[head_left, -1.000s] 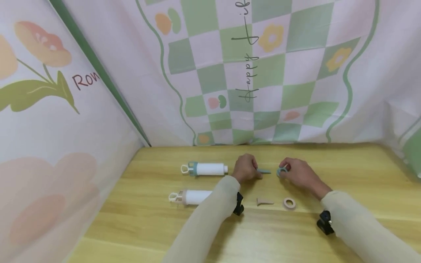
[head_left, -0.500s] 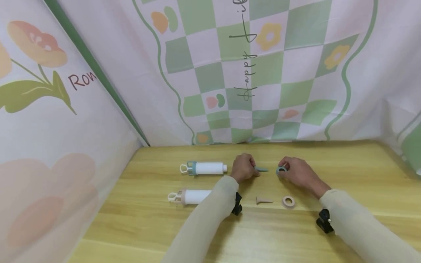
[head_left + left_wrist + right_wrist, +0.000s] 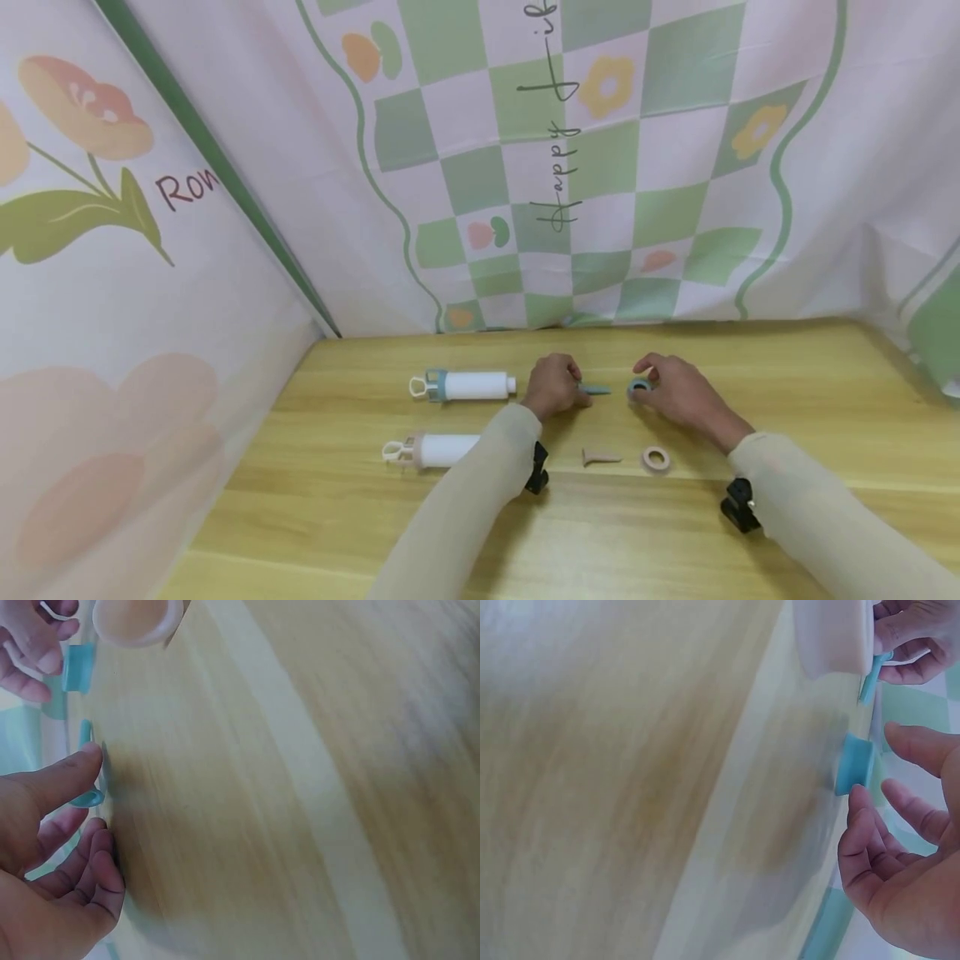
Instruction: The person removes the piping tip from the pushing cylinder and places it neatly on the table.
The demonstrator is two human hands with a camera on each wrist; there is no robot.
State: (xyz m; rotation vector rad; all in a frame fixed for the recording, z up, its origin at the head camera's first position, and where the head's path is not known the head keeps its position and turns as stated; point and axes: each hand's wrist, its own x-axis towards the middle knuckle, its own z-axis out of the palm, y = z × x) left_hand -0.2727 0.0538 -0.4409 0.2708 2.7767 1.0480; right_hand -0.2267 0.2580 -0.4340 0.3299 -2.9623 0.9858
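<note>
My left hand [image 3: 553, 385] pinches a teal tapered peg [image 3: 597, 389] low over the wooden table, its narrow end pointing right. In the left wrist view the thumb lies across this peg [image 3: 86, 735], covering part of it. To the right, a teal ring [image 3: 854, 765] with a grooved side rests on the table. My right hand [image 3: 678, 390] hovers around that ring, thumb and fingers spread, with a gap between thumb and ring in the right wrist view. Nearer the body lie a pink tapered peg [image 3: 600, 457] with a flared end and a pink ring [image 3: 656, 471].
At the left lies a white cylinder [image 3: 476, 385] with a teal end frame and a white loop handle. Below it is a similar white cylinder [image 3: 446, 450] with a pink frame, partly hidden by the left sleeve [image 3: 465, 500]. A patterned curtain [image 3: 607, 192] hangs behind the table.
The teal ring, earlier tilted between the right fingers, now lies flat as those fingers have let go. The left hand keeps its pinch on the teal peg. The view has shifted slightly.
</note>
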